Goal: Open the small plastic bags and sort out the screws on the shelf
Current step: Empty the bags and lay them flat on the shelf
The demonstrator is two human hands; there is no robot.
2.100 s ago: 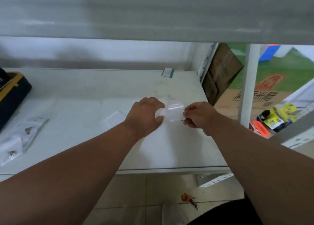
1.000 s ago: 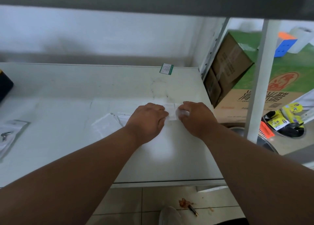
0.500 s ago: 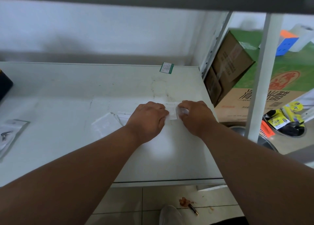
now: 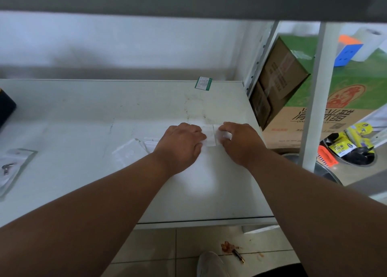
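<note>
Left hand: lying knuckles-up on the shelf, its fingers curling onto the near end of a small plastic bag and pinching it.
Right hand: pinching the bag's other end, fingers bent.
Small plastic bag: lying flat between both hands, near the shelf's right edge.
Empty bags: lying just left of the left wrist.
Bags with screws: sitting at the shelf's left edge.
Green label: sitting at the back edge.

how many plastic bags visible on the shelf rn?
3: one bag gripped between left hand and right hand; an empty-looking bag beside the left wrist; a bag with hardware far left. More may be hidden.
</note>
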